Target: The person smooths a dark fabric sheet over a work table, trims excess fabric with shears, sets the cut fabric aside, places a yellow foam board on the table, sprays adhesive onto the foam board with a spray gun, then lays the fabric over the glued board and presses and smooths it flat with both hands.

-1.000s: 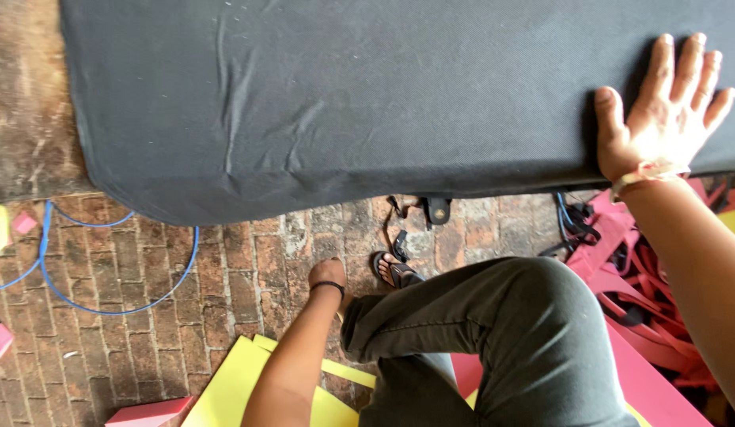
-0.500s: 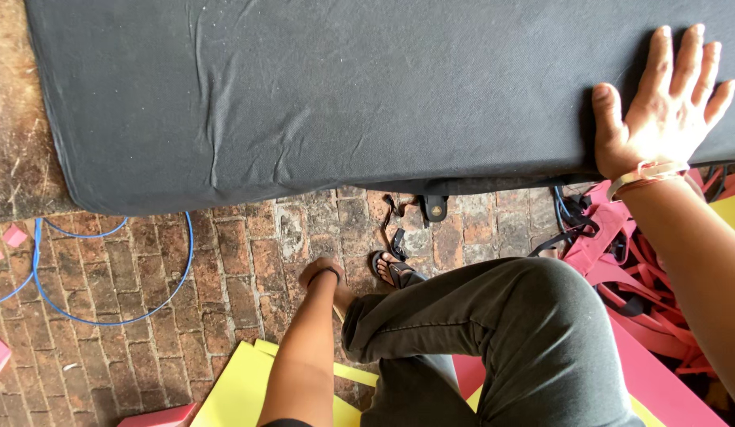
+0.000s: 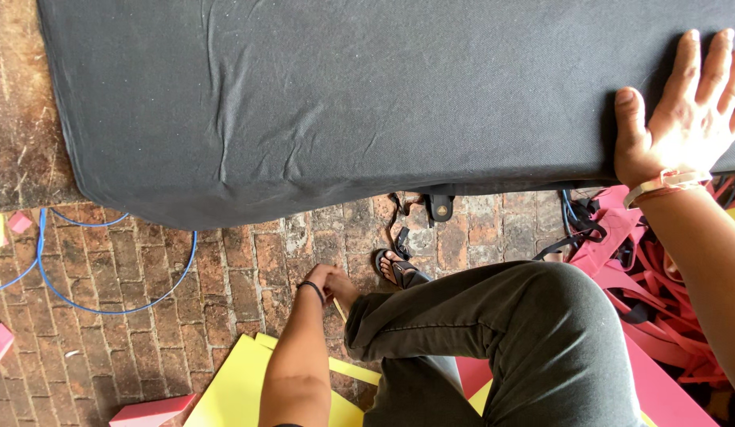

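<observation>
My right hand (image 3: 684,111) lies flat on a large dark grey fabric-covered pad (image 3: 344,103), fingers spread, close to its near edge at the right. A pale band circles that wrist. My left hand (image 3: 326,281) hangs low over the brick floor (image 3: 233,269), fingers curled, beside my sandalled foot (image 3: 399,270) and bent knee in dark trousers (image 3: 502,332). A thin yellow sliver shows just under the left hand. Whether the fingers hold it is hidden.
Yellow foam sheets (image 3: 233,387) lie on the bricks under my left arm. Pink foam strips and offcuts (image 3: 660,316) pile up at the right, with a pink block (image 3: 150,411) at the bottom left. A blue cable (image 3: 106,304) loops across the floor. Black straps with a buckle (image 3: 440,207) hang below the pad.
The view has drifted slightly. My left hand stays low by the foot, shifting only a little. My right hand remains flat on the pad.
</observation>
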The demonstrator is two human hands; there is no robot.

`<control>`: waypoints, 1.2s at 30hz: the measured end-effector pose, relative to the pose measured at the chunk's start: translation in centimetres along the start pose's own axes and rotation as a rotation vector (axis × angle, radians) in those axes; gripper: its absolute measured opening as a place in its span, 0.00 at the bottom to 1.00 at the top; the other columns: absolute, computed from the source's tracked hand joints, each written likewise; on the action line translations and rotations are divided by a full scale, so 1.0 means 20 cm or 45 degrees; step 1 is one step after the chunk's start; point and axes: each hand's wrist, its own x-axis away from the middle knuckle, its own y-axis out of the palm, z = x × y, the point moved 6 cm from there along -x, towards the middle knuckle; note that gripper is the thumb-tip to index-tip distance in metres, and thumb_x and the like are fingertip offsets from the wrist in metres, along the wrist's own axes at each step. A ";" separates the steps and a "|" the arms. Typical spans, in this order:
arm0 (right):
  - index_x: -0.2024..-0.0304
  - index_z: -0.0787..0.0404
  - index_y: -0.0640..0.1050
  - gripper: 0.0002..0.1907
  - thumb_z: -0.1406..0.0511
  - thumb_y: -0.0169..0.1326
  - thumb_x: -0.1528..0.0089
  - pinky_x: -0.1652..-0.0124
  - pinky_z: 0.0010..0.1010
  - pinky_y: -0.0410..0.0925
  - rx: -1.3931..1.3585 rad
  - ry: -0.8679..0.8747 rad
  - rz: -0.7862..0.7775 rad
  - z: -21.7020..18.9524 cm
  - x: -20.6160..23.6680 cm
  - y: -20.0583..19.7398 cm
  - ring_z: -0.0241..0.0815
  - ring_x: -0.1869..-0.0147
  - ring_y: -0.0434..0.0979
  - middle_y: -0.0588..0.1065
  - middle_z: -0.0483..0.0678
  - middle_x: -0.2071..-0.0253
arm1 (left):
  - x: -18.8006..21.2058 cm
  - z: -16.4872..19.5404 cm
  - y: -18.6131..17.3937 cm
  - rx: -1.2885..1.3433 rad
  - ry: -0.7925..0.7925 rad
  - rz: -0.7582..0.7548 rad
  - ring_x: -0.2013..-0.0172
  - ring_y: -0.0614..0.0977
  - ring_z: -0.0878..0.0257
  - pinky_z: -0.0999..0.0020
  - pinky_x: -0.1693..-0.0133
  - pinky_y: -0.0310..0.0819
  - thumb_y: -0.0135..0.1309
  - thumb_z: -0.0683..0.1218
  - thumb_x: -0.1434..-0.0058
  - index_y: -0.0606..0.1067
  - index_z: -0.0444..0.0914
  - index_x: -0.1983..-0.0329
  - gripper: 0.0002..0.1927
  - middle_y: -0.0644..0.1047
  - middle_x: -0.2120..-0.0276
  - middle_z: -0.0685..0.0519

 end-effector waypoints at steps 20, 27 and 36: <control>0.21 0.64 0.56 0.47 0.41 0.44 0.31 0.29 0.72 0.32 0.014 0.100 -0.109 0.09 -0.04 0.02 0.70 0.17 0.38 0.47 0.67 0.19 | 2.04 0.43 0.61 1.199 1.108 -1.403 0.60 0.83 0.61 0.63 0.54 0.80 0.60 0.42 0.34 0.81 0.38 0.55 0.06 0.81 0.62 0.51; 0.21 0.62 0.55 0.48 0.40 0.42 0.34 0.29 0.71 0.32 0.029 0.119 -0.155 0.05 -0.09 0.02 0.67 0.17 0.36 0.46 0.65 0.19 | 2.52 0.53 0.44 1.086 1.322 -1.426 0.58 0.83 0.60 0.64 0.51 0.78 0.61 0.41 0.34 0.81 0.35 0.54 0.07 0.82 0.60 0.49; 0.21 0.60 0.54 0.48 0.39 0.42 0.35 0.30 0.70 0.31 0.030 0.121 -0.194 -0.02 -0.13 0.02 0.65 0.17 0.35 0.45 0.63 0.20 | 2.80 0.57 0.08 0.774 1.776 -1.007 0.58 0.84 0.62 0.65 0.51 0.80 0.61 0.37 0.34 0.80 0.35 0.55 0.06 0.82 0.61 0.50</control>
